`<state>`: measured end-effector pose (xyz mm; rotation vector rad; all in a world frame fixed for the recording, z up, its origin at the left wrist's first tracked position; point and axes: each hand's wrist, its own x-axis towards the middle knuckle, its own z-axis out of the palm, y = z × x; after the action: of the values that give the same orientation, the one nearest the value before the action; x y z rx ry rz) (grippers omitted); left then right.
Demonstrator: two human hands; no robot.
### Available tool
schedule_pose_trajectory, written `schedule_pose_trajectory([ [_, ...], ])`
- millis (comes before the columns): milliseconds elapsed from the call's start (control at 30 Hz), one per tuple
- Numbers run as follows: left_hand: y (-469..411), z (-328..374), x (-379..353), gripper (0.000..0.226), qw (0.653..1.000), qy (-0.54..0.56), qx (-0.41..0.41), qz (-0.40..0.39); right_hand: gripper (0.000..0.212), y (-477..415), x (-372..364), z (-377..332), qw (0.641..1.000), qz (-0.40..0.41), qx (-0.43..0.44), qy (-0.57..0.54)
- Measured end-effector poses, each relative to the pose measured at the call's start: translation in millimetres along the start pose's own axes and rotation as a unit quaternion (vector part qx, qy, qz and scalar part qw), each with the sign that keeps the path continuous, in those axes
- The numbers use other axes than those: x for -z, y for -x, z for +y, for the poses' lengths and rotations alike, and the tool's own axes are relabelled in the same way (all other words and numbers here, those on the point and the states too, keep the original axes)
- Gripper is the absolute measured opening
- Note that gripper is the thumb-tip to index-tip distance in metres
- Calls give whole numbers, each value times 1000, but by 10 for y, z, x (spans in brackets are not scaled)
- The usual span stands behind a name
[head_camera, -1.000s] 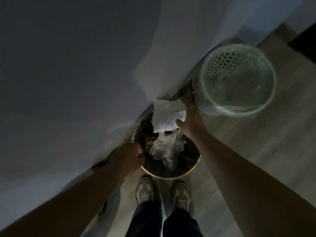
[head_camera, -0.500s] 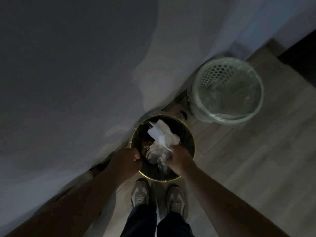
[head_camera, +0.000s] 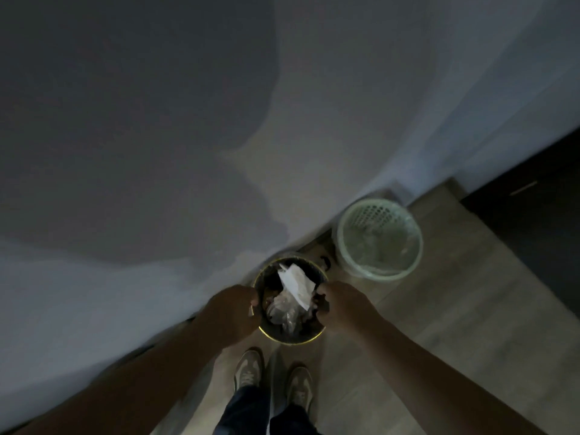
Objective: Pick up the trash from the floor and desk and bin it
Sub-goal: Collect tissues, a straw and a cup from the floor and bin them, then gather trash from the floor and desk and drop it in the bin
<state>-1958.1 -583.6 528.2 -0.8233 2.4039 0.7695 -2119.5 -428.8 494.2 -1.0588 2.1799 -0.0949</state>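
A small dark bin (head_camera: 293,339) with a gold rim is held above the floor, in front of my feet. My left hand (head_camera: 233,313) grips its left rim. My right hand (head_camera: 340,307) is closed on its right rim. Inside lie a crumpled white paper (head_camera: 296,285) on top and clear plastic wrap (head_camera: 284,312) beneath it. The scene is dim and slightly blurred.
A pale green perforated basket (head_camera: 379,238) lined with a clear bag stands on the wooden floor to the right, against the white wall (head_camera: 314,120). A dark opening (head_camera: 533,215) lies at the far right. My shoes (head_camera: 248,368) are just below the bin.
My right hand pushed the white paper down into the bin, let it go, then moved to the bin's right rim. The view has pulled back from both bins.
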Motion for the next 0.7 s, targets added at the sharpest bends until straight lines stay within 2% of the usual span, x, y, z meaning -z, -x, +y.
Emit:
schedule_pose_trajectory([
  [67,342,214,386,41,1000,-8,-1,18,46,322,425,-159,999,14,34,23],
  [200,1069,496,1033,40,996,-27,-22,87,32,954,1199,-556,988,81,112,66],
  [300,1622,599,1403,40,991,-17,-25,130,30,1363,1712,-893,978,97,159,97],
  [433,2369,562,1857,39,980,-20,1,200,47,1784,2313,-1402,964,95,218,122],
  [533,2979,452,2113,40,967,-16,33,254,52,2071,2683,-1922,944,103,271,155],
  [700,4038,183,2290,41,931,-5,93,353,48,2676,2882,-2954,888,154,385,198],
])
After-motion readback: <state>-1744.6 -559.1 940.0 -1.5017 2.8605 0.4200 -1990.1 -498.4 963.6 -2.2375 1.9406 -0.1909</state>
